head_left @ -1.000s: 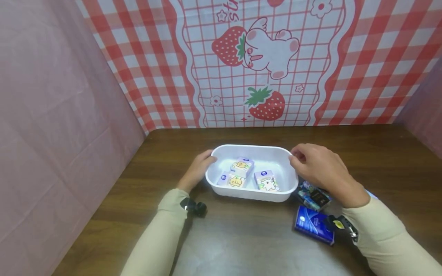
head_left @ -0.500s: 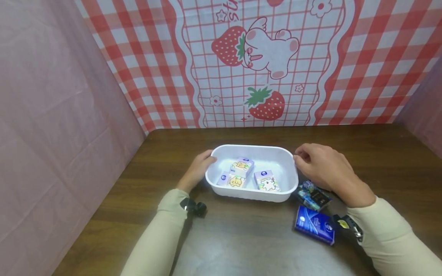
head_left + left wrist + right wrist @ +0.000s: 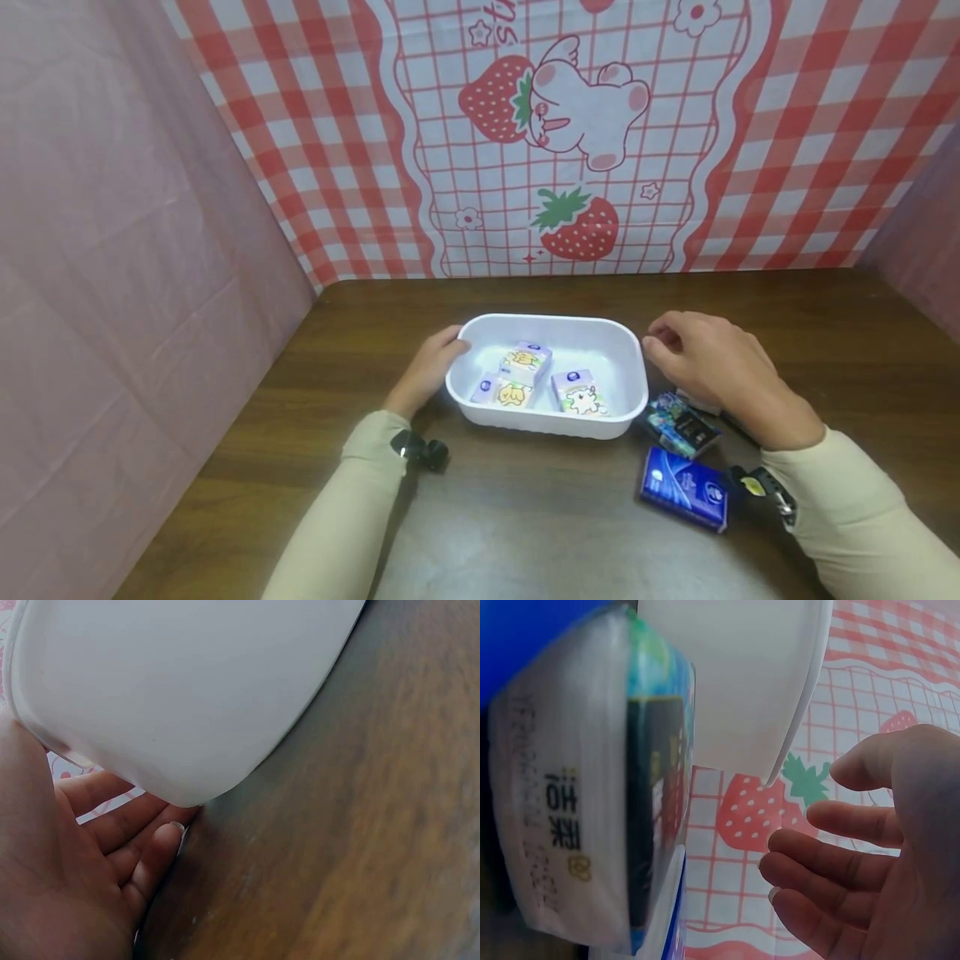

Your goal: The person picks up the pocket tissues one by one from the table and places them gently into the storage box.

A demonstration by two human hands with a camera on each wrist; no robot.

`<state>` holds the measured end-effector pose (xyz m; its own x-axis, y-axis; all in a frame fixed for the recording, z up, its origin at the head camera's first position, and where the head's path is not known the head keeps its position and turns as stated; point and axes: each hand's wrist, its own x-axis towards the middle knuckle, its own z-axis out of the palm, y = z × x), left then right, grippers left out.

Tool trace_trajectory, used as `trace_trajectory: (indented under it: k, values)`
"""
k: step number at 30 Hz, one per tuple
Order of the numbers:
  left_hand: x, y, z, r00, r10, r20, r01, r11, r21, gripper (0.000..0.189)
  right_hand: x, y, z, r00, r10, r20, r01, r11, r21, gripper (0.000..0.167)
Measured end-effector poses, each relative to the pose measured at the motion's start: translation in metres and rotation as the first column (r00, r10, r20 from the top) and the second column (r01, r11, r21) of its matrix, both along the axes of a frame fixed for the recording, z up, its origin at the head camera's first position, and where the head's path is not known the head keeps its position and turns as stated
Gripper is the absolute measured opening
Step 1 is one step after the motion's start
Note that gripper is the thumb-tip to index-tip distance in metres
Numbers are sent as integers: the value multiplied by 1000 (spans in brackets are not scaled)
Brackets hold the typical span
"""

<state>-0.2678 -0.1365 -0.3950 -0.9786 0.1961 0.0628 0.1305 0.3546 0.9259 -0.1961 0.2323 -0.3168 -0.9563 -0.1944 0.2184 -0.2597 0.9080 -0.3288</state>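
Note:
A white oval-cornered plastic basin (image 3: 547, 423) stands on the table, holding tissue packs with cartoon prints: one at the front right (image 3: 581, 398), one at the back (image 3: 527, 360) and one at the front left (image 3: 510, 393). My left hand (image 3: 427, 371) grips the basin's left rim, its thumb over the edge and its fingers outside against the wall, as the left wrist view shows. Just off the right rim, my right hand (image 3: 712, 358) hangs in the air, fingers loosely bent and nothing between them. In the right wrist view a gap separates its fingertips from the basin wall (image 3: 735, 682).
Right of the basin lie a dark floral tissue pack (image 3: 681, 425) and a blue tissue pack (image 3: 684, 487). Another pale pack (image 3: 697, 402) is partly hidden under my right hand. A red checked cloth (image 3: 337, 142) hangs behind the wooden table (image 3: 300, 500).
My right hand has let go of the basin's right rim and shifted slightly right, away from it. The basin, its packs and my left hand have stayed in place.

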Motion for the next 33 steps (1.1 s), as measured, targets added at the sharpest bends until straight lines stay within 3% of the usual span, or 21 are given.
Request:
trace_trajectory:
  k: [33]
  values:
    - [1, 0, 1, 1000, 4, -25, -4, 1000, 12, 40, -5, 19, -3, 995, -21, 99, 20, 1000, 14, 49]
